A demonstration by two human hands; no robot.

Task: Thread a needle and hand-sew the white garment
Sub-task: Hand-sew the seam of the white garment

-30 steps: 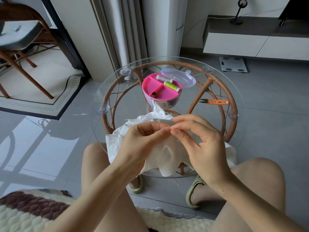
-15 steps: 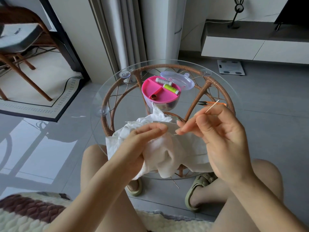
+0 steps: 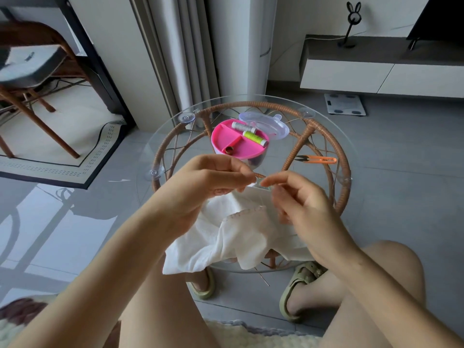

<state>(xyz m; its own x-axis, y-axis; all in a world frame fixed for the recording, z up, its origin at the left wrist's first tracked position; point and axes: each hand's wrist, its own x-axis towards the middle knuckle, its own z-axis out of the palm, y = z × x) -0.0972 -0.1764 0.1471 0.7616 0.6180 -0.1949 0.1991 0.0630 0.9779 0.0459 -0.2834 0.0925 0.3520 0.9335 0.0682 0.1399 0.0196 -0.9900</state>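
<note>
— Where do we find the hands?
— Both hover over the near part of the round glass surface [image 3: 160, 149], fingertips turned toward each other. Our left hand [image 3: 213, 182] has its fingers curled, with thumb and forefinger meeting at the tip. Our right hand [image 3: 301, 204] does the same: its thumb and forefinger are pressed together and point left, and the other fingers are loosely bent beneath.
— Do the two pinches touch?
— They sit just beside one another, with a small gap between. Whatever lies between those fingertips is too fine for us to make out, so we cannot tell whether either hand is gripping something or merely closed.
— And the white garment?
— The white garment [image 3: 241, 234] lies crumpled on the surface directly below the hands, its near side hanging over the edge toward our knees. A scalloped hem runs across its middle. Whether the left hand's lower fingers brush the cloth, we cannot say.
— What else do we see on the surface?
— Beyond the hands stands a pink tray [image 3: 223, 136], split into compartments. A grey spool [image 3: 242, 126] and a lime-green spool [image 3: 254, 138] lie side by side in its far compartment, and a small brown ring-shaped piece [image 3: 229, 149] sits in a nearer one. A clear lid [image 3: 268, 124] rests against the tray's far right rim. Orange snips [image 3: 319, 160] lie to the right, well apart from the tray.
</note>
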